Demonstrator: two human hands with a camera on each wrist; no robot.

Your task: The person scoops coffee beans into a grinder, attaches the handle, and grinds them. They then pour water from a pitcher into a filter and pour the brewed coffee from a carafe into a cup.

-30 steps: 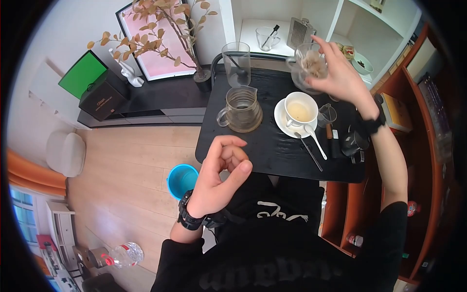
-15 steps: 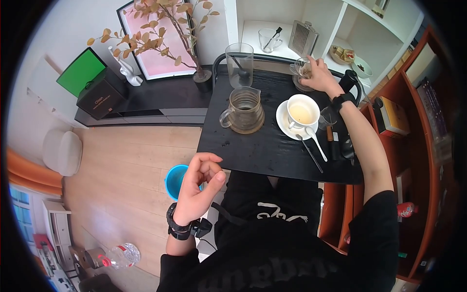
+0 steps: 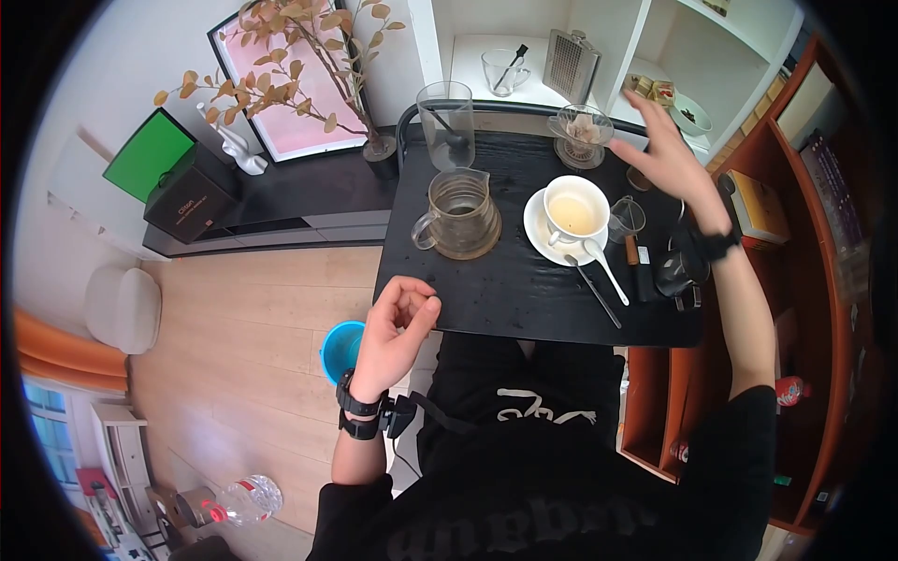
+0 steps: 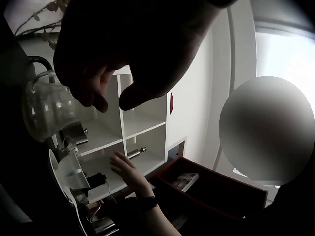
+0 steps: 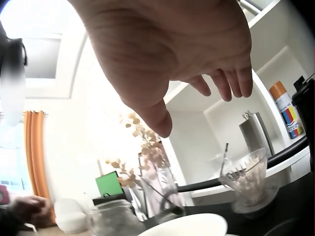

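Observation:
My right hand [image 3: 669, 164] is raised over the table's back right corner, thumb and fingers spread, holding nothing. Just left of it a glass coffee dripper [image 3: 582, 148] with a brownish paper filter stands on the table; the right wrist view shows the dripper [image 5: 249, 184] below the open fingers. My left hand [image 3: 398, 327] hangs loosely curled by the front left table edge, with nothing in it. A glass carafe [image 3: 463, 220] sits beyond it on a round coaster. Between the hands, a white cup [image 3: 577, 210] of pale liquid rests on a saucer [image 3: 538, 229] with a white spoon [image 3: 608, 273].
A tall glass [image 3: 446, 131] holding a dark utensil stands at the back left. Right of the saucer are a small glass pitcher [image 3: 627, 218] and a dark metal pitcher [image 3: 678, 276]. A thin metal stirrer [image 3: 594, 294] lies in front. A blue bucket [image 3: 341, 351] stands on the floor.
My right hand has set the dripper down at the table's back, let go of it and drawn away to the right. The left hand has shifted slightly and stays loosely curled.

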